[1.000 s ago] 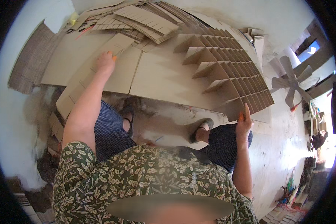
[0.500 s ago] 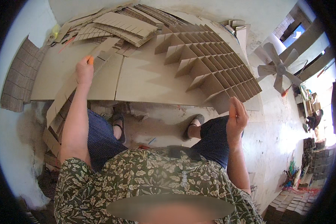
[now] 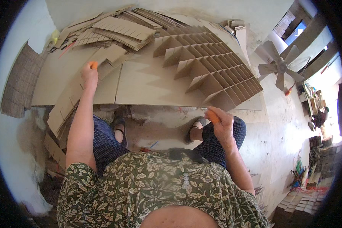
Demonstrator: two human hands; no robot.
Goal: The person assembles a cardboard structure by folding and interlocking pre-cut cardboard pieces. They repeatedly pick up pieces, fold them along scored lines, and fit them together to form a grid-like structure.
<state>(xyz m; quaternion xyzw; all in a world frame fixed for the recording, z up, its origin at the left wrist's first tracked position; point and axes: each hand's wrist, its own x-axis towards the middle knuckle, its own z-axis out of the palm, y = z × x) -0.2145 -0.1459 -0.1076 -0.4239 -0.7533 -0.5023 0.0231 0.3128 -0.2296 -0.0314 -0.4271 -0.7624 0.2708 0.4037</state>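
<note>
My left hand (image 3: 90, 76) is closed at the edge of long slotted cardboard strips (image 3: 62, 114), which lie slanted across the left of the table and jut past its near edge. An orange cover shows on that hand's thumb. My right hand (image 3: 222, 127) is in front of the table's near edge, above my knee, its fingers loosely stretched to the left with nothing visible in them. It has an orange finger cover too. Beyond it, apart from the hand, stands a grid of interlocked cardboard dividers (image 3: 220, 64) with many cells.
Stacks of slotted cardboard sheets (image 3: 123, 28) lie at the back left of the table (image 3: 140, 89). More cardboard (image 3: 21, 81) leans by the left wall. A fan (image 3: 281, 66) stands to the right, with bundled material (image 3: 298, 176) farther down that side.
My right hand has moved left and nearer my body, away from the divider grid's near corner. My left hand stays almost in place, while the strips by it have shifted slightly.
</note>
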